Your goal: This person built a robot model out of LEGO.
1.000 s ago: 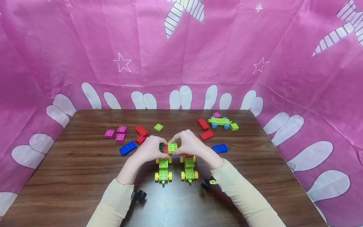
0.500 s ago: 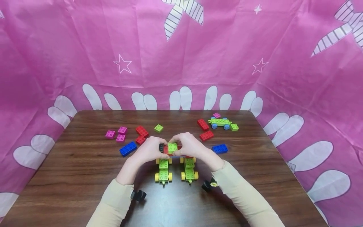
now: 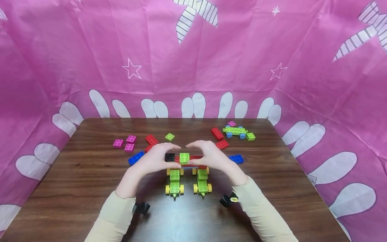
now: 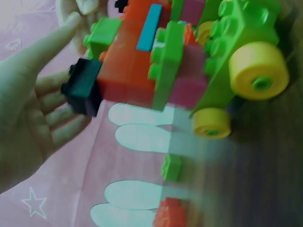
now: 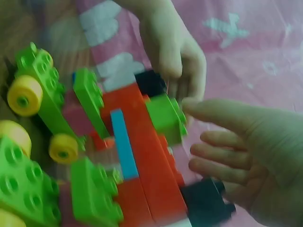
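Note:
A toy-brick build stands mid-table: two lime wheeled bases (image 3: 174,186) with yellow wheels (image 4: 258,71), bridged by red bricks (image 3: 193,161). A lime square brick (image 3: 184,158) sits on top of the red layer. Black bricks (image 3: 170,157) (image 5: 206,201) are at both ends, and a narrow blue piece (image 5: 124,144) shows along the underside. My left hand (image 3: 154,157) curves loosely around the left black brick, fingers spread from the thumb. On the other side my right hand (image 3: 210,156) hovers by the build, fingers relaxed. Neither hand grips a brick; light contact is hard to tell.
Loose pink bricks (image 3: 129,147), red bricks (image 3: 151,139) and a blue brick (image 3: 136,158) lie at left. A lime brick (image 3: 170,136) is behind the build. Back right holds a lime car base (image 3: 235,131) with blue wheels, near red bricks (image 3: 217,133) and another blue brick (image 3: 236,159).
Both hands have loosened from the lime square brick and drawn apart, left hand leftward, right hand rightward. The black brick at the left end is now more exposed. The build stays in place.

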The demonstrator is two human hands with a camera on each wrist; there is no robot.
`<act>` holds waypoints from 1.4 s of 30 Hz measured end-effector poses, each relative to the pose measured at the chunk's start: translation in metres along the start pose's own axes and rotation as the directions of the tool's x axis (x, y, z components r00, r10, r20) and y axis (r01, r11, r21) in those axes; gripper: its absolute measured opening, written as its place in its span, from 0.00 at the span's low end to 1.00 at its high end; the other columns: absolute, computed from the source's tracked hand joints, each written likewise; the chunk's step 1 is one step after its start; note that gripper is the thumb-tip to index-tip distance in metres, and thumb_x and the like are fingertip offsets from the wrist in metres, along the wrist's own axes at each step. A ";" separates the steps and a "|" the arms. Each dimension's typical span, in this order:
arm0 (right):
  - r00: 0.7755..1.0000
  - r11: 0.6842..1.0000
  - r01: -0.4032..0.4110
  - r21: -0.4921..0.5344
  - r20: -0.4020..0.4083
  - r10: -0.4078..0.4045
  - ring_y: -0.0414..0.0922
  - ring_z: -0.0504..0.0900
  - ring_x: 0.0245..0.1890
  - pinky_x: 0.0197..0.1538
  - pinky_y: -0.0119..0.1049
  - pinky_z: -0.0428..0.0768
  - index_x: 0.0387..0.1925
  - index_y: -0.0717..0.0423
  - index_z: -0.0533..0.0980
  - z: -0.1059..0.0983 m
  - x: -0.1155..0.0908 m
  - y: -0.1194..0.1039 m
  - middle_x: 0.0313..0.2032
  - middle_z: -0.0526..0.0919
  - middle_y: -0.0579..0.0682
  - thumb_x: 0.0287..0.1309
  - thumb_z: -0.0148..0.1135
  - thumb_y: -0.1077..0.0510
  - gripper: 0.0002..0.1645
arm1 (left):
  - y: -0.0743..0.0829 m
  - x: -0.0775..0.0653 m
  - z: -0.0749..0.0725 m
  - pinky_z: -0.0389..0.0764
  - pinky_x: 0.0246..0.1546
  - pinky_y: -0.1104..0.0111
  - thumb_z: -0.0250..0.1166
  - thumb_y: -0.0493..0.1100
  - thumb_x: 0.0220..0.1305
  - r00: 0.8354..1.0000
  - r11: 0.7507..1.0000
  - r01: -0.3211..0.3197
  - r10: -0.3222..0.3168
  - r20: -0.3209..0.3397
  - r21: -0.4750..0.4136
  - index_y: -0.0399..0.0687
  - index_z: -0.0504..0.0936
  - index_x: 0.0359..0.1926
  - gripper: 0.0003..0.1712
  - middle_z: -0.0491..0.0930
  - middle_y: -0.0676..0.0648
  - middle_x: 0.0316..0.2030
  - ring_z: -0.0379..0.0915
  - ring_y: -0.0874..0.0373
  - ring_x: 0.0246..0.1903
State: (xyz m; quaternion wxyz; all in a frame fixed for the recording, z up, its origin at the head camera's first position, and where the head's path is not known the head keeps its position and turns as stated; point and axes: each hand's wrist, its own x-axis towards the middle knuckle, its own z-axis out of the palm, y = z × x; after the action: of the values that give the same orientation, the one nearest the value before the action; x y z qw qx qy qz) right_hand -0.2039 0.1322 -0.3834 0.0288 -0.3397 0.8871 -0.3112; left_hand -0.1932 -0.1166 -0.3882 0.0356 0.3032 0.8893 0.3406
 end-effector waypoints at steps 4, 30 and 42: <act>1.000 0.997 0.003 0.072 -0.017 -0.002 0.49 0.78 0.58 0.60 0.50 0.77 0.57 0.58 0.77 -0.008 -0.006 0.016 0.55 0.82 0.51 0.51 0.75 0.52 0.32 | -0.003 -0.001 -0.013 0.76 0.59 0.54 0.73 0.55 0.55 0.998 0.998 -0.060 0.060 -0.019 -0.005 0.45 0.77 0.60 0.35 0.80 0.47 0.57 0.75 0.51 0.58; 0.993 0.981 -0.042 0.191 0.113 0.020 0.41 0.79 0.53 0.60 0.45 0.76 0.53 0.49 0.81 -0.002 -0.015 0.052 0.51 0.84 0.42 0.47 0.76 0.48 0.29 | -0.077 0.055 -0.027 0.68 0.65 0.47 0.67 0.40 0.62 0.992 0.991 0.027 -0.010 -0.124 0.133 0.38 0.75 0.61 0.27 0.76 0.37 0.60 0.69 0.41 0.63; 0.995 0.985 -0.029 0.170 0.103 0.012 0.41 0.80 0.44 0.50 0.37 0.79 0.49 0.49 0.83 0.000 -0.017 0.049 0.46 0.86 0.45 0.49 0.74 0.50 0.23 | -0.102 0.079 -0.011 0.65 0.67 0.47 0.68 0.34 0.60 0.996 0.984 0.083 -0.086 0.017 0.156 0.37 0.71 0.64 0.31 0.73 0.36 0.63 0.65 0.41 0.65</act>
State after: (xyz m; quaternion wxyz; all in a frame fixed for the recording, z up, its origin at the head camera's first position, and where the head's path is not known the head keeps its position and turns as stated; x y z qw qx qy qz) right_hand -0.2195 0.1716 -0.4142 0.1062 -0.3423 0.8578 -0.3684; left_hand -0.3127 -0.1386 -0.4324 0.0367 0.2711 0.9247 0.2649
